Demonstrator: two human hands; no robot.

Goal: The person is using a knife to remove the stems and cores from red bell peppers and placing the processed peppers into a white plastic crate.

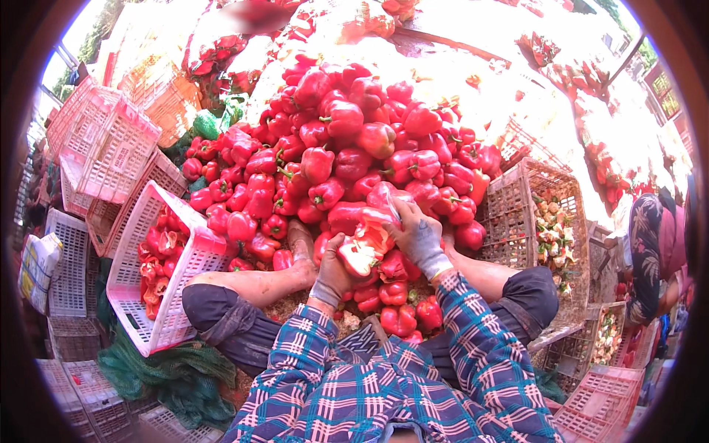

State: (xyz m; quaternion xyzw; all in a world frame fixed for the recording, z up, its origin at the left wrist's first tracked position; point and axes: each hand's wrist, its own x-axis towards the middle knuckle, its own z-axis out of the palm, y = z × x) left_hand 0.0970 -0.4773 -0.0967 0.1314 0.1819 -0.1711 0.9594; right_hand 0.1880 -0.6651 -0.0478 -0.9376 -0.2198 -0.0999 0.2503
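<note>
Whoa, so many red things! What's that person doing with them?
A seated person is holding a red bell pepper that has been cut open, left hand below it, right hand on top. A big pile of red peppers lies in front. A pink crate on their left holds cut pepper pieces.

Your left hand (334, 275) and right hand (419, 238) wear grey gloves. Your sleeves (473, 340) show a blue, purple and white plaid. The cut pepper (367, 244) is red with pale flesh. The pile (354, 148) is red. The crate (171, 275) is pink. The netting (173, 373) is green.
</note>
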